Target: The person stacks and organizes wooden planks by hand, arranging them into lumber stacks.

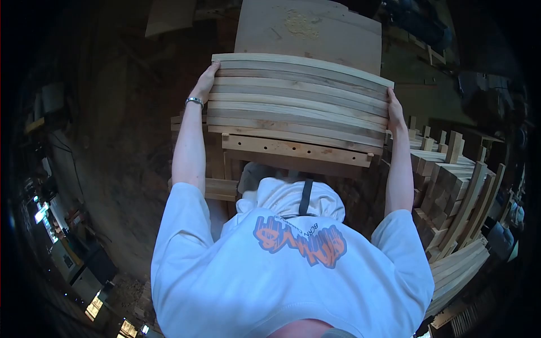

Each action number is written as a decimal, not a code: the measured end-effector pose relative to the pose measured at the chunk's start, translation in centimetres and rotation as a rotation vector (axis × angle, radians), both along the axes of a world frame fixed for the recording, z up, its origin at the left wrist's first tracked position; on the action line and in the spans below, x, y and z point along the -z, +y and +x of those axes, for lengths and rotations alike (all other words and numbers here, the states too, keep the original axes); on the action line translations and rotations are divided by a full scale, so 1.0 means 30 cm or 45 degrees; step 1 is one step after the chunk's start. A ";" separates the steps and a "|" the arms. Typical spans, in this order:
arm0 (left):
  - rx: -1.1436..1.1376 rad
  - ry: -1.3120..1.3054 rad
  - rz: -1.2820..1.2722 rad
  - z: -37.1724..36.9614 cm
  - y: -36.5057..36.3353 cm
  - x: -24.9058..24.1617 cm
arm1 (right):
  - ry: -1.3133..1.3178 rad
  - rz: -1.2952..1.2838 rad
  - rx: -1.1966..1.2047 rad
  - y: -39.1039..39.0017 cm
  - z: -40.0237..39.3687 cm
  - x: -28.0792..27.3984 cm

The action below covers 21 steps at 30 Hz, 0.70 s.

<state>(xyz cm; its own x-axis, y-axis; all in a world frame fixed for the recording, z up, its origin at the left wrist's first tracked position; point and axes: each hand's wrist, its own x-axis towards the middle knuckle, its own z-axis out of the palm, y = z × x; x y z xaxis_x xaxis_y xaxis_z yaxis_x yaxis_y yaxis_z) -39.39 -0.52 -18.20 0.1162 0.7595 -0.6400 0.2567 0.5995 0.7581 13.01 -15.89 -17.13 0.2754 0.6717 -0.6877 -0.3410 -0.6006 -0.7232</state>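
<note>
Several long pale wooden boards [298,93] lie side by side, edges together, across a workbench in front of me. My left hand [208,80] is closed round their left ends near the far corner, a metal band on its wrist. At the opposite ends my right hand [396,110] presses in, with its fingers along the far right corner. The boards are held between both hands. Just nearer to me runs a wooden bench rail [298,150] with a row of round holes. The undersides of the boards are hidden.
Behind the boards a light panel [349,36] carries a patch of wood shavings [301,25]. To my right stand stacked timber blocks [448,186] and upright strips. More planks [459,270] lie lower right. A short wooden piece [221,188] sits beside my left arm.
</note>
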 end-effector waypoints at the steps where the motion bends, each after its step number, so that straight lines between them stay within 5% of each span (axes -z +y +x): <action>1: 0.002 0.008 -0.009 -0.028 -0.026 0.024 | 0.008 -0.009 0.002 -0.030 0.001 0.011; 3: -0.215 -0.210 -0.059 -0.073 -0.053 0.067 | -0.136 0.000 -0.111 -0.103 -0.006 -0.008; 5: -0.125 -0.043 -0.029 -0.066 -0.182 -0.011 | -0.245 -0.160 -0.101 -0.187 -0.107 -0.116; 8: -0.155 0.016 -0.058 -0.051 -0.252 -0.017 | -0.335 0.062 -0.127 -0.281 -0.037 0.113; 11: -0.092 0.089 0.081 -0.012 -0.256 -0.031 | -0.298 -0.057 -0.196 -0.274 -0.026 0.021; 13: -0.043 0.200 0.180 -0.087 -0.166 0.112 | -0.318 0.017 -0.141 -0.269 -0.058 -0.007; 15: -0.006 0.332 0.222 -0.126 -0.218 0.122 | -1.405 -0.357 -0.187 -0.272 -0.139 -0.037; 16: 0.019 0.716 0.586 -0.052 -0.240 0.012 | -1.872 -0.066 -0.101 -0.279 -0.209 -0.023; 17: 0.034 1.103 0.954 0.040 -0.253 -0.083 | -2.045 0.425 -0.259 -0.274 -0.303 -0.060; 19: 0.230 0.787 1.569 0.262 -0.278 -0.146 | -1.870 0.632 -0.632 -0.280 -0.579 -0.072; 21: 0.627 0.737 1.453 0.511 -0.300 -0.204 | -1.943 0.606 -0.745 -0.291 -0.792 -0.042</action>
